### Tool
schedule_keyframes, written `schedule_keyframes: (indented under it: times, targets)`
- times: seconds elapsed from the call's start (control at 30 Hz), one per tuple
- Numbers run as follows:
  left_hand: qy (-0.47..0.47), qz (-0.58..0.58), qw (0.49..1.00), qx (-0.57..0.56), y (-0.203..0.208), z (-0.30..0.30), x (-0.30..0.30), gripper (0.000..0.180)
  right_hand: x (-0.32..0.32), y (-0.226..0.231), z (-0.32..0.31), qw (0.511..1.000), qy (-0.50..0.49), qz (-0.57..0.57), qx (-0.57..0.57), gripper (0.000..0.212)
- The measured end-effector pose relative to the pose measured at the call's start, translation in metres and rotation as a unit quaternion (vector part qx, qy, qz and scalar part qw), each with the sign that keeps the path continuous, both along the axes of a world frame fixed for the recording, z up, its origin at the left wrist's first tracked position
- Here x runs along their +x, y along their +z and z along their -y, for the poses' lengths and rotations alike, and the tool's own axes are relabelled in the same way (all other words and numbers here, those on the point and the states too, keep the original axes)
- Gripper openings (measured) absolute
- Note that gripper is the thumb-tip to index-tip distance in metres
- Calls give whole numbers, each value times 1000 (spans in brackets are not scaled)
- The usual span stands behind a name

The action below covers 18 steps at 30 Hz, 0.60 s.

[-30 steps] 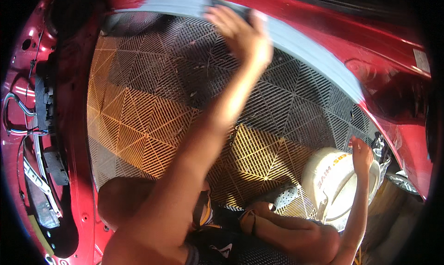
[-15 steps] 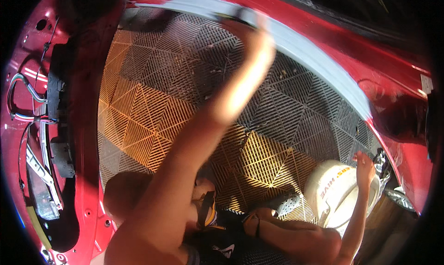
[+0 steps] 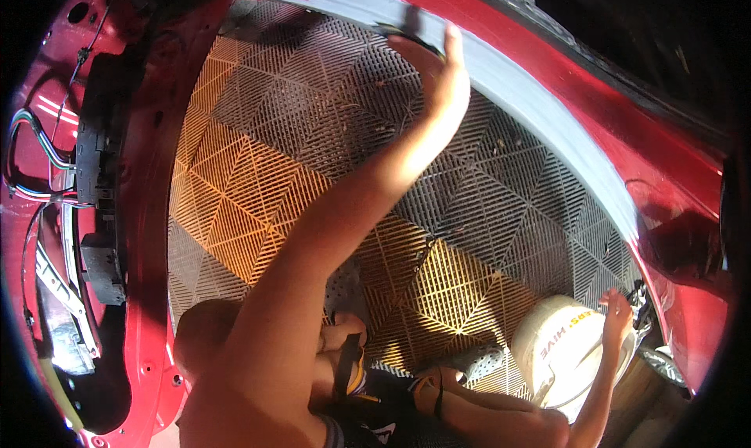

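My left hand [image 3: 446, 77] is stretched out to the upper middle, at the lower edge of a curved grey band [image 3: 540, 96] on a red car body panel [image 3: 508, 34]. Its thumb points up along the band, while the fingers curl around a thin dark pad with a yellowish edge [image 3: 408, 37]. Most of that pad is hidden by the hand and shadow. At the lower right, my right hand [image 3: 618, 311] hangs over a white bucket [image 3: 551, 335], fingers loosely stretched and holding nothing that shows.
Slatted floor tiles [image 3: 313, 135] in grey and orange lie below. On the left stands a red body section [image 3: 149, 292] with a black box [image 3: 98, 135] and loose coloured wires [image 3: 48, 147]. My bent knees and dark shorts [image 3: 375, 424] fill the lower edge.
The whole view has shifted, so the panel and bucket sit lower in the picture. My left hand, blurred before, is now sharper and still at the grey band; my right hand stays by the bucket.
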<state>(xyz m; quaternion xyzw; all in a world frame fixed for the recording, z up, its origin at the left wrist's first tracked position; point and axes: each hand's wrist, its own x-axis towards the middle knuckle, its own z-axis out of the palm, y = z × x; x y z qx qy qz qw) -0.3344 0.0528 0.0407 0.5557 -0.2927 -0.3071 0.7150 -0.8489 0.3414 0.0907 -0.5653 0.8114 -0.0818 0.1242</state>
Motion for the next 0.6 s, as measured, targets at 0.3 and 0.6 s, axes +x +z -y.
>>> schedule_keyframes:
  times: [0.3,0.6]
  targets:
    - [154,127,978,68,-35,64,198,116,-4,-7,5,991,44,102,-69,52]
    - [236,170,957,15,-28,130,280,111,-20,-14,-5,993,-13,111,-34,55]
